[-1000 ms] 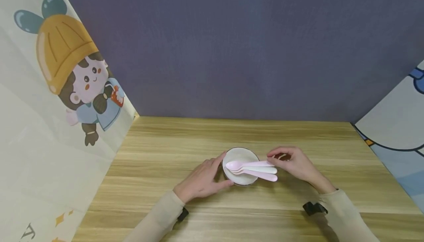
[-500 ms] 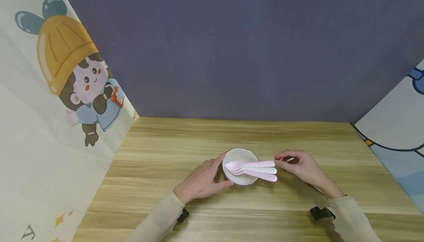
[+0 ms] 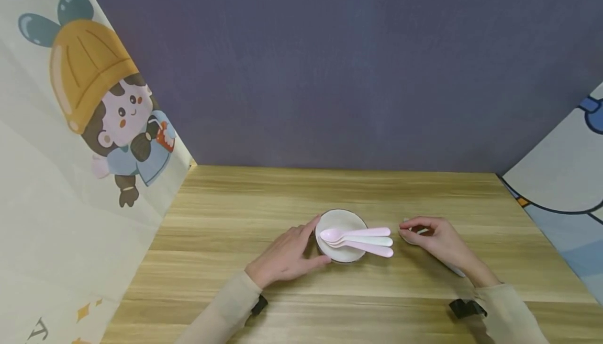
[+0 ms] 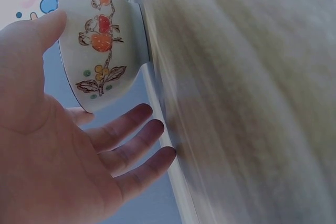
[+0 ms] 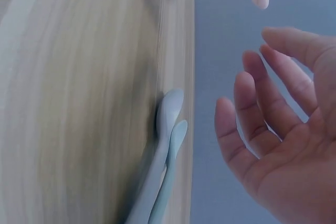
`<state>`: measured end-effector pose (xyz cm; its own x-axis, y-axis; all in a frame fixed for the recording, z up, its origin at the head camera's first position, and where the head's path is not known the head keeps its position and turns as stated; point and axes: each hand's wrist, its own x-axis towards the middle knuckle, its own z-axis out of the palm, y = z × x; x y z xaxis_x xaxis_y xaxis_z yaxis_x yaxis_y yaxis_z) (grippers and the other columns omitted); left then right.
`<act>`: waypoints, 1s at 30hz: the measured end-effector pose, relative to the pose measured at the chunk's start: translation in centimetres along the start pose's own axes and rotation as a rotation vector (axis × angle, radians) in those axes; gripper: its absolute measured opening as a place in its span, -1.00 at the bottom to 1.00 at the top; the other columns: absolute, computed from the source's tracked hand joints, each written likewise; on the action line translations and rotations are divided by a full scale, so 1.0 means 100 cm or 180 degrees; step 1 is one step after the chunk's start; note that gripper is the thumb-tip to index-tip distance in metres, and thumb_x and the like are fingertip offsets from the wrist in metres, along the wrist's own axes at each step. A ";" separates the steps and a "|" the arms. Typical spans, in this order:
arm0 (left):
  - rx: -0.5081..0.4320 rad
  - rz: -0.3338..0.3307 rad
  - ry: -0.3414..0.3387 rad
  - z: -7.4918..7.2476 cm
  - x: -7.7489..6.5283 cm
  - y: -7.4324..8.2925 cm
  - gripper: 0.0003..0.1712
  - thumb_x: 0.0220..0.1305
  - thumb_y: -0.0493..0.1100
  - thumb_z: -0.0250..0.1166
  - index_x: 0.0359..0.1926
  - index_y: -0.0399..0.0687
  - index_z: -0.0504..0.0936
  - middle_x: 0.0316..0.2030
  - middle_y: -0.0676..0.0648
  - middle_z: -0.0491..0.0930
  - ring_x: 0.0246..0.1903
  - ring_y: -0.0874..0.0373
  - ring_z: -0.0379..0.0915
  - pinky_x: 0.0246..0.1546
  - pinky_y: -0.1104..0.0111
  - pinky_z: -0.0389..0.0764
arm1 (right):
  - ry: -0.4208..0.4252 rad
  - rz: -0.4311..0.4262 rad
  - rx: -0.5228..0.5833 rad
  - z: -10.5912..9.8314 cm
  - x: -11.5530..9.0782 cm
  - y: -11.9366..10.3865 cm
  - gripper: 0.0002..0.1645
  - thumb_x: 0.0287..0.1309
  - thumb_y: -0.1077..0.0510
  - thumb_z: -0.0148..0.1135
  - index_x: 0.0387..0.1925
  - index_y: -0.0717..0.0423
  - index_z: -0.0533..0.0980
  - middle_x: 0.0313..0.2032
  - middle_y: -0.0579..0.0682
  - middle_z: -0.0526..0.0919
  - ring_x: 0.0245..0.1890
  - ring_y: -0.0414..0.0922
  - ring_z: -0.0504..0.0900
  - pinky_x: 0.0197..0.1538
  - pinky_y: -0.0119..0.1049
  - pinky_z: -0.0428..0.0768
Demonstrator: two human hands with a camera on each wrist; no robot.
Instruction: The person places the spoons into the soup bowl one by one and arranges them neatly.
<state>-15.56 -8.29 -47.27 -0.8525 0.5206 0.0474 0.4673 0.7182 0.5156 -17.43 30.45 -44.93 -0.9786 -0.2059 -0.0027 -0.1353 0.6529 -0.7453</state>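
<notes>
A white bowl with a dark rim stands on the table; the left wrist view shows fruit and leaves painted on its wall. My left hand holds it at the left side, thumb and index finger at the rim, the other fingers spread loosely. Two pink spoons and a white spoon lie fanned in the bowl, handles jutting out to the right. Right of those handles hovers my right hand, fingers loosely bent with nothing in them. Beneath it, a greyish-white spoon and a pale green spoon lie side by side.
The wooden table ends at a dark blue-grey panel at the back. Cartoon-printed sheets flank it left and right. A black strap sits at the right sleeve cuff.
My right hand has let go of the upper pink spoon's handle and drawn away to the right, over the spoons on the table. The left hand and the bowl stay in place.
</notes>
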 end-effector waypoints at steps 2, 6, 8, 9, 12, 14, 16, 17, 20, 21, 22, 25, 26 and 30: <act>-0.0009 -0.0010 -0.0012 0.000 0.000 0.001 0.15 0.40 0.51 0.21 0.74 0.12 -0.04 0.48 -0.18 0.48 0.37 -0.06 0.50 0.42 0.04 0.56 | 0.0025 0.0012 -0.0032 -0.002 -0.001 0.003 -0.64 0.40 -0.05 0.43 0.07 0.05 0.77 0.17 0.13 0.76 -0.13 -0.35 0.69 -0.14 -0.40 0.71; -0.0030 -0.0016 -0.0019 0.000 -0.001 0.001 0.16 0.40 0.51 0.20 0.74 0.12 -0.05 0.49 -0.18 0.47 0.38 -0.07 0.49 0.43 0.03 0.55 | 0.0120 -0.0065 -0.0161 -0.007 -0.002 0.012 -0.67 0.45 -0.03 0.37 0.06 0.07 0.77 0.13 0.12 0.78 -0.12 -0.45 0.65 -0.14 -0.42 0.71; -0.0043 -0.0009 -0.0020 0.000 -0.001 0.001 0.16 0.40 0.51 0.20 0.75 0.11 -0.05 0.49 -0.19 0.47 0.38 -0.08 0.49 0.43 0.03 0.55 | 0.0173 -0.0111 -0.0229 -0.010 -0.002 0.020 -0.68 0.47 0.00 0.36 0.06 0.10 0.77 0.09 0.12 0.80 -0.11 -0.51 0.62 -0.13 -0.43 0.71; -0.0048 -0.0001 -0.0022 0.000 -0.001 0.000 0.16 0.40 0.51 0.20 0.75 0.11 -0.05 0.49 -0.19 0.47 0.38 -0.08 0.50 0.43 0.03 0.55 | 0.0194 -0.0114 -0.0263 -0.012 -0.003 0.023 -0.68 0.47 0.00 0.36 0.06 0.10 0.77 0.08 0.12 0.80 -0.11 -0.54 0.60 -0.13 -0.44 0.70; -0.0060 0.0020 -0.0018 0.000 -0.001 0.000 0.16 0.41 0.50 0.21 0.74 0.08 -0.04 0.48 -0.20 0.48 0.37 -0.09 0.50 0.42 0.02 0.55 | 0.0260 -0.0076 -0.0357 -0.016 -0.004 0.034 -0.69 0.46 0.01 0.37 0.05 0.09 0.77 0.05 0.12 0.81 -0.13 -0.56 0.58 -0.16 -0.45 0.69; -0.0053 0.0028 -0.0008 0.000 -0.001 0.000 0.16 0.41 0.50 0.21 0.74 0.06 -0.04 0.47 -0.20 0.49 0.36 -0.09 0.51 0.41 0.02 0.56 | 0.0300 -0.0027 -0.0435 -0.018 -0.004 0.040 -0.69 0.45 0.00 0.37 0.05 0.08 0.77 0.04 0.12 0.82 -0.14 -0.56 0.58 -0.18 -0.44 0.67; -0.0047 0.0018 -0.0013 0.000 -0.001 -0.001 0.16 0.41 0.50 0.21 0.74 0.07 -0.04 0.47 -0.20 0.49 0.36 -0.08 0.51 0.41 0.03 0.57 | 0.0330 0.0023 -0.0504 -0.020 -0.005 0.046 -0.68 0.45 -0.01 0.37 0.05 0.07 0.77 0.02 0.12 0.82 -0.17 -0.55 0.57 -0.21 -0.43 0.64; -0.0046 0.0011 -0.0020 0.000 0.000 -0.001 0.16 0.41 0.50 0.21 0.74 0.08 -0.04 0.47 -0.20 0.49 0.36 -0.08 0.51 0.41 0.03 0.57 | 0.0343 0.0047 -0.0540 -0.021 -0.005 0.049 -0.68 0.45 -0.02 0.38 0.05 0.07 0.77 0.02 0.12 0.82 -0.18 -0.55 0.56 -0.22 -0.43 0.63; -0.0045 -0.0009 -0.0039 0.000 0.000 -0.002 0.16 0.41 0.51 0.20 0.74 0.09 -0.04 0.47 -0.19 0.49 0.36 -0.08 0.50 0.41 0.03 0.57 | 0.0353 0.0117 -0.0603 -0.023 -0.006 0.056 -0.66 0.44 -0.02 0.38 0.05 0.09 0.77 0.01 0.12 0.83 -0.20 -0.57 0.54 -0.22 -0.45 0.59; -0.0048 -0.0017 -0.0046 0.000 0.001 -0.002 0.16 0.40 0.52 0.20 0.74 0.10 -0.04 0.48 -0.19 0.48 0.37 -0.08 0.50 0.41 0.04 0.57 | 0.0360 0.0138 -0.0608 -0.024 -0.006 0.058 -0.66 0.43 -0.02 0.39 0.05 0.09 0.77 0.00 0.12 0.83 -0.20 -0.58 0.54 -0.21 -0.46 0.58; -0.0052 -0.0011 -0.0042 0.000 0.000 -0.002 0.16 0.40 0.52 0.20 0.74 0.08 -0.03 0.47 -0.19 0.48 0.37 -0.08 0.50 0.41 0.03 0.57 | 0.0365 0.0154 -0.0611 -0.025 -0.006 0.059 -0.67 0.43 -0.02 0.39 0.04 0.10 0.77 0.00 0.13 0.83 -0.20 -0.58 0.54 -0.19 -0.48 0.58; -0.0047 0.0000 -0.0040 0.000 0.000 -0.002 0.17 0.40 0.51 0.21 0.74 0.06 -0.04 0.48 -0.20 0.48 0.37 -0.10 0.50 0.42 0.02 0.56 | 0.0356 0.0200 -0.0616 -0.026 -0.007 0.063 -0.65 0.42 -0.02 0.40 0.05 0.12 0.77 0.00 0.13 0.83 -0.21 -0.59 0.54 -0.18 -0.51 0.57; -0.0044 0.0009 -0.0028 0.000 0.000 -0.002 0.17 0.40 0.51 0.21 0.74 0.04 -0.03 0.48 -0.20 0.48 0.37 -0.10 0.50 0.41 0.02 0.56 | 0.0353 0.0214 -0.0616 -0.026 -0.007 0.064 -0.64 0.42 -0.02 0.40 0.05 0.12 0.77 0.00 0.13 0.83 -0.21 -0.59 0.54 -0.17 -0.51 0.58; -0.0051 -0.0004 -0.0036 0.000 0.000 -0.001 0.17 0.40 0.51 0.21 0.74 0.05 -0.03 0.49 -0.19 0.47 0.38 -0.09 0.50 0.42 0.02 0.56 | 0.0327 0.0256 -0.0645 -0.026 -0.008 0.068 -0.63 0.41 -0.02 0.41 0.05 0.14 0.76 0.00 0.14 0.83 -0.22 -0.59 0.54 -0.18 -0.51 0.58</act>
<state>-15.59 -8.41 -47.32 -0.8503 0.5250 0.0369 0.4622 0.7114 0.5294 -17.97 36.92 -48.25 -0.9967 -0.0789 0.0189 -0.0746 0.7993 -0.5963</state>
